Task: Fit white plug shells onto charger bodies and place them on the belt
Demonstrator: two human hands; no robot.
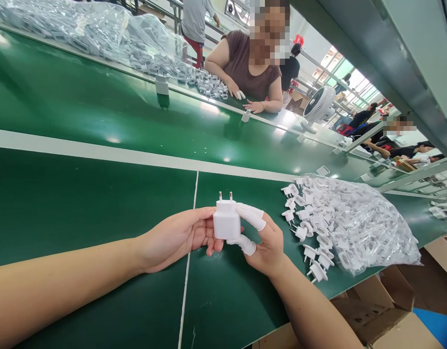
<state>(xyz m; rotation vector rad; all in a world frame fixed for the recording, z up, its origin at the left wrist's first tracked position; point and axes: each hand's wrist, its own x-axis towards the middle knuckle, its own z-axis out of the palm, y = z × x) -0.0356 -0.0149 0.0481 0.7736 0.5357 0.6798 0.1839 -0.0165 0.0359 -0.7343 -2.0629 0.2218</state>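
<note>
A white two-pin charger (227, 225) is held upright over the green table, its metal pins pointing up. My left hand (189, 232) grips its left side, with the thumb at the upper edge and the other fingers partly behind it. On the other side, my right hand (262, 237) pinches the charger between thumb and a finger, both wearing white finger covers. To the right, white plug pieces with pins (318, 269) spill from a clear plastic bag (376, 228).
Beyond a pale divider (136, 157) runs a green belt (100, 111) carrying white chargers (162, 86). Across it, a person (248, 68) rests both hands near grey-white parts and a large clear bag (92, 34). Cardboard boxes (391, 325) stand lower right; a metal beam crosses above.
</note>
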